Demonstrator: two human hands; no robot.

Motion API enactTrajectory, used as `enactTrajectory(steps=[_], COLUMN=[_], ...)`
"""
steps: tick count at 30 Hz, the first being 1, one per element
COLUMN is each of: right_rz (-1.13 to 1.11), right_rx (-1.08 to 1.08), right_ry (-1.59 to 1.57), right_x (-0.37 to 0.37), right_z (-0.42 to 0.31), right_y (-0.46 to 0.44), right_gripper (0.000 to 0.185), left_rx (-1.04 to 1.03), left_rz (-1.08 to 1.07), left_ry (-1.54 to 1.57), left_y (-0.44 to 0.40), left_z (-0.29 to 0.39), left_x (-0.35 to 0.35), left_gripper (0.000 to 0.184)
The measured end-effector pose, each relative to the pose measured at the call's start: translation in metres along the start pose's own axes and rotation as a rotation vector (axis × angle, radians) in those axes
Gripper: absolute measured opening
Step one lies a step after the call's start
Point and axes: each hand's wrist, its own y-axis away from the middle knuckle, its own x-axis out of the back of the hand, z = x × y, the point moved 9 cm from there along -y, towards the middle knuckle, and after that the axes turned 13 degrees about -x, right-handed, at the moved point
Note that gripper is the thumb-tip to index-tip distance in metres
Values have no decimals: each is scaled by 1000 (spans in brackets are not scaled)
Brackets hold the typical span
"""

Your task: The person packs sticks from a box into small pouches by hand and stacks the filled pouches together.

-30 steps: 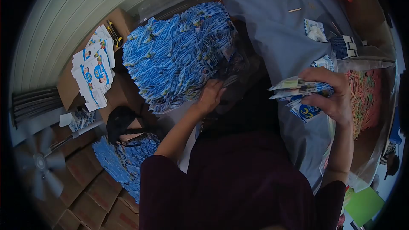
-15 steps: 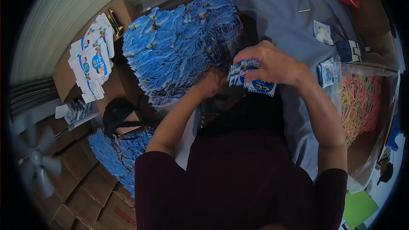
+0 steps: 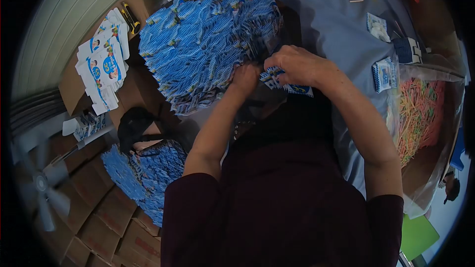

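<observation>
Right hand: fingers pinching packets | left hand: fingers curled beside pile, grip unclear | step, seemingly: handling packets beside pile; next calls for keeping them together | right of fingers: loose packet

The view is dimly lit, the dark maroon cloth shirt nearly lost in shadow. The pale grooved wall is bowed, corners are blacked out, and the grey bladed fan is blurred.
</observation>
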Motion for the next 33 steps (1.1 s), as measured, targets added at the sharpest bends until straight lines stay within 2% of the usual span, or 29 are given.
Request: enactTrajectory(steps=[2, 3, 5, 9, 11, 14, 18, 21, 23, 24, 26, 27, 29, 33], right_rz=[45, 44, 122, 256, 177, 111, 131, 218, 276, 283, 349, 347, 136, 148], right_rx=[3, -3, 10, 63, 1, -24, 40, 30, 23, 18, 46, 50, -59, -75], right_ry=[22, 5, 44, 111, 154, 180, 224, 253, 263, 271, 159, 160, 200, 130], right_x=[-1, -4, -7, -12, -19, -25, -31, -25, -17, -11, -1, 4, -2, 0], right_z=[-2, -1, 0, 0, 4, 4, 2, 2, 5, 7, 3, 0, 3, -1], right_y=[-7, -12, -18, -16, -26, -32, -36, -41, -43, -42, -33, -34, -44, -37], right_gripper=[42, 42, 39, 38, 40, 37, 33, 29, 28, 28, 28, 28, 34, 41], left_rx=[12, 3, 122, 75, 89, 161, 53, 86, 212, 202, 22, 27, -2, -80], left_rz=[123, 108, 183, 139, -48, -112, -94, 42, 63, 71, 264, 266, 343, 300], left_ry=[62, 62, 164, 135, 310, 387, 522, 627, 792, 791, 655, 654, 311, 235], left_y=[4, 6, 12, 12, 10, 7, 2, 17, 33, 37, 49, 51, 55, 44], left_z=[-6, -2, -7, -5, -5, -1, -1, 9, 18, 28, 58, 64, 70, 61], left_x=[2, 4, 16, 25, 22, 30, 22, 36, 33, 31, 37, 25, 18, 16], left_gripper=[26, 26, 28, 29, 30, 31, 30, 26, 36, 36, 49, 49, 57, 59])
